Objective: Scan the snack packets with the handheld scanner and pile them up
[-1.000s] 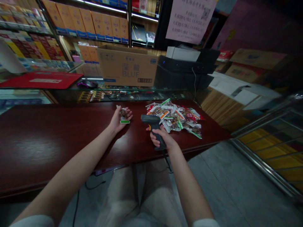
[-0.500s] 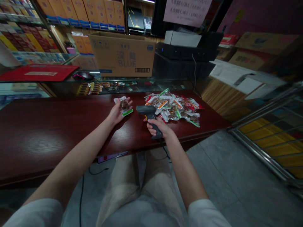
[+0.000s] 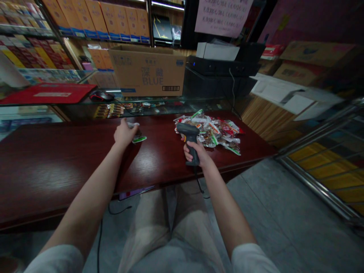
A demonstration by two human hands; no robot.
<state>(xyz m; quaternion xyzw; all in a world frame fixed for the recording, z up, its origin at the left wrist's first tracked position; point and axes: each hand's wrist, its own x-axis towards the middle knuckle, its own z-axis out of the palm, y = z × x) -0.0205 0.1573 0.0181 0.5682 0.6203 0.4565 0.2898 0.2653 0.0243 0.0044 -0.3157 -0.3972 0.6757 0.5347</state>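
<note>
My left hand point(image 3: 124, 133) is closed on a small clear snack packet point(image 3: 138, 135) with a green edge, over the left-centre of the dark red desk point(image 3: 85, 151). The back of the hand is turned up and hides part of the packet. In my right hand point(image 3: 196, 152) is a dark grey barcode scanner point(image 3: 190, 138), held by its handle with the head tilted up and to the left. A cord runs down from it past the desk edge. Just beyond the scanner lies a heap of similar snack packets point(image 3: 218, 131) with green, orange and red markings.
An open cardboard box point(image 3: 153, 74) stands on the glass counter behind the desk. To its left are a black mouse point(image 3: 101, 95) and a red mat point(image 3: 48, 93). A metal rack point(image 3: 321, 189) stands at the right, and a loose cable point(image 3: 99, 239) hangs below the desk.
My left hand has moved left with the packet and turned from palm up to palm down. The scanner in my right hand has shifted slightly right, its head tilting up.
</note>
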